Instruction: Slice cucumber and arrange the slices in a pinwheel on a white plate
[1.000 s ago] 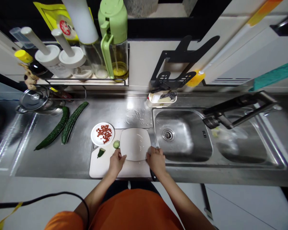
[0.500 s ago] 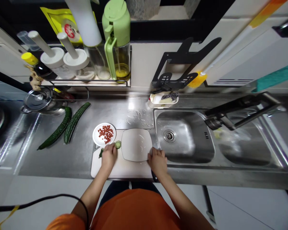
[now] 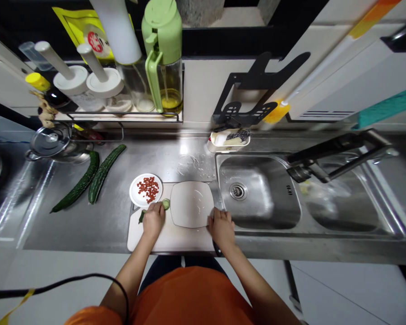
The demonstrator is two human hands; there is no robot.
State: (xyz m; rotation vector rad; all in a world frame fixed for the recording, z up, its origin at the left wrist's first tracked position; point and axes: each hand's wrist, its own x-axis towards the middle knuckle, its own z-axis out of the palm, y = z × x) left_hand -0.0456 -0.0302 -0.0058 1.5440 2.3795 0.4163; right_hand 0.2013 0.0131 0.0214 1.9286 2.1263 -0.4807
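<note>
My left hand (image 3: 154,220) is closed around a short piece of cucumber (image 3: 165,204), whose pale cut end points right. The dark green other end (image 3: 142,216) sticks out on the hand's left side. Underneath lies a whitish cutting board (image 3: 138,237). A squarish white plate (image 3: 191,204) with wet streaks rests on the board, right of the cucumber. At the board's right edge my right hand (image 3: 222,227) grips a kitchen knife (image 3: 217,193); its grey blade shows beyond the fingers and its black handle end below them.
A round white plate (image 3: 133,192) with small reddish-brown bits stands behind my left hand. Two long cucumbers (image 3: 103,174) lie further left beside a lidded pot (image 3: 50,142). To the right is a steel double sink (image 3: 262,194) with a dark faucet (image 3: 325,155). Bottles and jars fill a rack (image 3: 128,116).
The whole view has shifted very slightly to the left. Both hands keep their holds, with no visible movement of the cucumber, plate or knife.
</note>
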